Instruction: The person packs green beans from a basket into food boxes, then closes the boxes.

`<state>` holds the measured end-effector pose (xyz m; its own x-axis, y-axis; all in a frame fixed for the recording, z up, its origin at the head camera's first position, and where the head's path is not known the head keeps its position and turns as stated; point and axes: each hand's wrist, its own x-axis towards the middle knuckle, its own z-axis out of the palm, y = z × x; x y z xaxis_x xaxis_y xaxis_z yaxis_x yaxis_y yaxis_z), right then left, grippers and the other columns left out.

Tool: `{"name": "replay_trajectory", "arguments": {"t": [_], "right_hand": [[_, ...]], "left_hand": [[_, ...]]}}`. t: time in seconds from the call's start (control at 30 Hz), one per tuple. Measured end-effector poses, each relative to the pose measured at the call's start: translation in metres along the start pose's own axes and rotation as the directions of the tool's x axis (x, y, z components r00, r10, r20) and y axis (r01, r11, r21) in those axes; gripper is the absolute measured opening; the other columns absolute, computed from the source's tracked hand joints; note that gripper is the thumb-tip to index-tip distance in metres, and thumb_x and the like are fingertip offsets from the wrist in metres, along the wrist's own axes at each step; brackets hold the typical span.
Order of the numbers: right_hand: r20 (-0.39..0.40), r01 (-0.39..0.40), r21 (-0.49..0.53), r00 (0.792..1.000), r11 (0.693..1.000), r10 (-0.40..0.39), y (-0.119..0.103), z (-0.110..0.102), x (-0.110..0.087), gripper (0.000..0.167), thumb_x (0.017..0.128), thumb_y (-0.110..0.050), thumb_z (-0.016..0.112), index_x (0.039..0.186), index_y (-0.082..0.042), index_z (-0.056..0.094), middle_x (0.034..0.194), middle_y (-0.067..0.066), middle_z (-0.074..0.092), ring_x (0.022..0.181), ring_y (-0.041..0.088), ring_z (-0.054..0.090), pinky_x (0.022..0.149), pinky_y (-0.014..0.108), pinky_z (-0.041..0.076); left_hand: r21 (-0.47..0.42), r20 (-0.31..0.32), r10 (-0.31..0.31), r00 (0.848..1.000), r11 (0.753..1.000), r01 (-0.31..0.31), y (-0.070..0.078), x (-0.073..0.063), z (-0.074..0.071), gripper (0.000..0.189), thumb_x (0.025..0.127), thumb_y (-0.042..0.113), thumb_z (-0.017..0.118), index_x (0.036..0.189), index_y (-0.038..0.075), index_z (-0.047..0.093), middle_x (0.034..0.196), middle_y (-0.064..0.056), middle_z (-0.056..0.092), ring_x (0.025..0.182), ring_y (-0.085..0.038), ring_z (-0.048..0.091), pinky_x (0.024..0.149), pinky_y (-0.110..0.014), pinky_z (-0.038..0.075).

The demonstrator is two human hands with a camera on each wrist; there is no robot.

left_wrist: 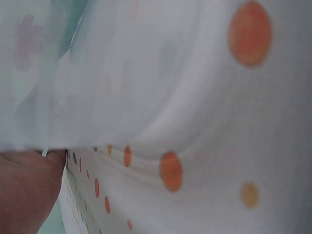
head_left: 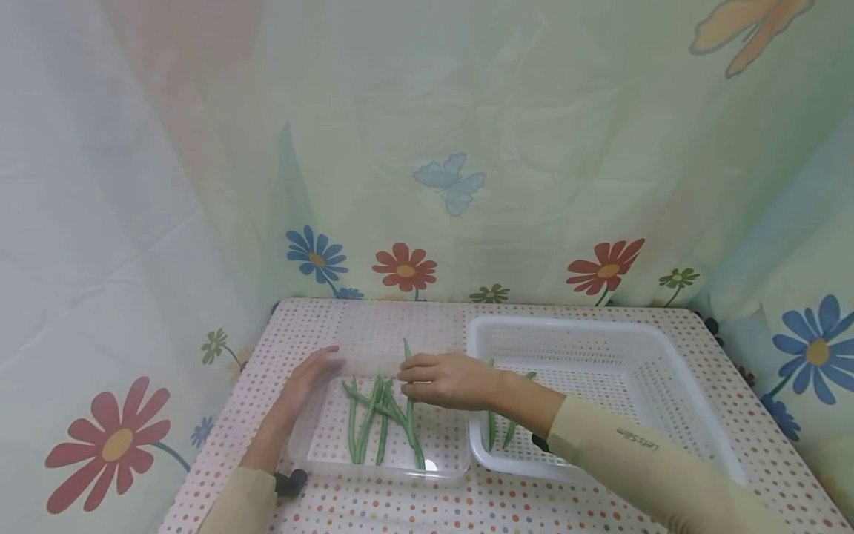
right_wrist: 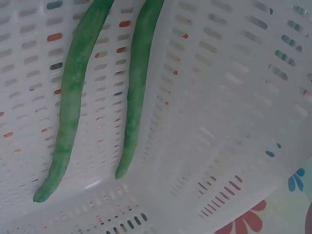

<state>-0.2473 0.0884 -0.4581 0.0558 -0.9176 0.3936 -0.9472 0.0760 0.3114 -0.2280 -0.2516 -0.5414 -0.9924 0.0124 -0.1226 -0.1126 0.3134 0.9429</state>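
A clear plastic container [head_left: 313,469] holds several green beans [head_left: 365,423], some lying crossed. My right hand [head_left: 448,378] is over its right side and pinches a long green bean [head_left: 407,347], whose upper end sticks up past the fingers. My left hand [head_left: 303,382] lies along the container's left side, its fingers extended towards the far left corner; in the left wrist view part of this hand [left_wrist: 29,190] shows beside the cloudy container wall [left_wrist: 122,73]. Two green beans [right_wrist: 73,92] lie in the white slotted basket [right_wrist: 204,126] under my right forearm.
The white basket [head_left: 667,356] stands right beside the container. A translucent flat sheet or lid [head_left: 400,326] lies behind the container. A dotted cloth [head_left: 507,504] covers the table, and a flowered curtain [head_left: 534,222] hangs around its back and sides.
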Motion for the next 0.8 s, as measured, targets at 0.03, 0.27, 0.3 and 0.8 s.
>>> {"name": "replay_trajectory", "arguments": {"t": [0.03, 0.27, 0.3, 0.8], "right_hand": [[0.002, -0.003, 0.002, 1.000, 1.000, 0.003, 0.000, 0.000, 0.000, 0.021, 0.093, -0.019, 0.080, 0.114, -0.018, 0.078, 0.125, -0.003, 0.075, 0.123, 0.015, 0.068, 0.101, 0.019, 0.055], [0.033, -0.013, 0.014, 0.999, 1.000, 0.013, -0.004, 0.003, 0.004, 0.021, 0.095, -0.023, 0.079, 0.115, -0.020, 0.078, 0.124, -0.006, 0.075, 0.122, 0.013, 0.067, 0.101, 0.017, 0.054], [0.038, -0.019, 0.019, 0.999, 1.000, 0.018, -0.005, 0.003, 0.005, 0.021, 0.095, -0.024, 0.078, 0.116, -0.021, 0.077, 0.124, -0.007, 0.075, 0.122, 0.012, 0.067, 0.101, 0.017, 0.054], [0.169, -0.023, 0.051, 0.986, 0.998, 0.014, -0.011, 0.013, 0.019, 0.016, 0.095, -0.023, 0.076, 0.111, -0.021, 0.077, 0.119, -0.008, 0.076, 0.119, 0.011, 0.068, 0.103, 0.017, 0.053]], "left_hand": [[0.003, 0.000, 0.003, 1.000, 1.000, -0.003, 0.000, 0.000, 0.000, 0.047, 0.111, 0.049, 0.042, 0.151, 0.027, 0.053, 0.165, -0.001, 0.043, 0.159, -0.030, 0.029, 0.131, -0.057, 0.012], [0.014, 0.002, 0.012, 1.000, 1.000, -0.012, -0.001, 0.002, 0.000, 0.047, 0.111, 0.048, 0.042, 0.151, 0.026, 0.053, 0.165, -0.001, 0.044, 0.158, -0.030, 0.030, 0.131, -0.058, 0.013], [0.014, 0.003, 0.010, 1.000, 1.000, -0.010, -0.002, 0.002, 0.000, 0.047, 0.111, 0.048, 0.042, 0.151, 0.027, 0.052, 0.165, -0.001, 0.043, 0.159, -0.030, 0.029, 0.131, -0.059, 0.012], [0.010, -0.001, 0.008, 1.000, 1.000, -0.008, -0.002, 0.002, 0.000, 0.045, 0.112, 0.046, 0.041, 0.151, 0.027, 0.053, 0.165, 0.000, 0.043, 0.159, -0.030, 0.028, 0.131, -0.059, 0.012]]}}
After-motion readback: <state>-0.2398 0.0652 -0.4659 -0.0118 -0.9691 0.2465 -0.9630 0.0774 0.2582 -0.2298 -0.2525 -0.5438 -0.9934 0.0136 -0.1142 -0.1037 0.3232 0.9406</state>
